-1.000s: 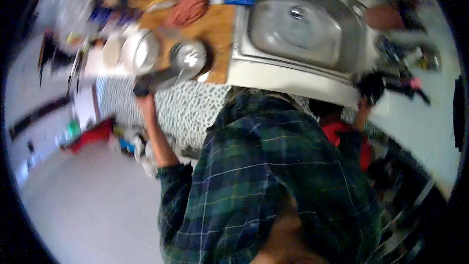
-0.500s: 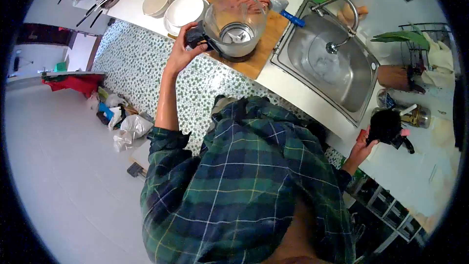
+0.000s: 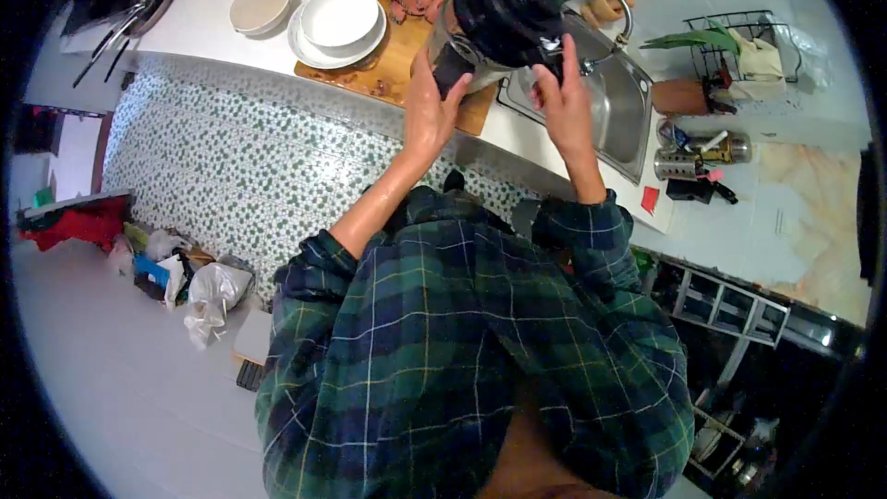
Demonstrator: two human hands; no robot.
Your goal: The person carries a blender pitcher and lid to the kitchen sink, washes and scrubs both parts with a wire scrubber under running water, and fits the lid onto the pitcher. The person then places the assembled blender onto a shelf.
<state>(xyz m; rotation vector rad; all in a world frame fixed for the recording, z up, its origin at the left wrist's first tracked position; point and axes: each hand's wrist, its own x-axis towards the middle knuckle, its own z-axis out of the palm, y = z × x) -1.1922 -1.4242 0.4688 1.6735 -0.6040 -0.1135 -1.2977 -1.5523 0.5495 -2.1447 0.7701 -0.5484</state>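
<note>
My left hand (image 3: 429, 111) is wrapped round the dark handle of a clear blender jar (image 3: 444, 30) at the counter's front edge. Over the jar's mouth is a round black lid (image 3: 506, 11), tilted towards me. It hides most of the jar's inside and the blades. My right hand (image 3: 564, 102) grips the lid at its right edge, with fingers round the part that sticks out there. I cannot tell whether the lid is seated on the rim or just above it.
A wooden board (image 3: 393, 46) lies under white plates (image 3: 339, 17), beside a beige bowl (image 3: 260, 7). The steel sink (image 3: 617, 111) and its faucet (image 3: 621, 23) are just right of the jar. A black-handled knife (image 3: 724, 192) and a utensil holder (image 3: 679, 164) are on the right counter.
My right hand has carried the black lid from the right counter across to the top of the jar. My left hand still grips the handle. The view has shifted.
</note>
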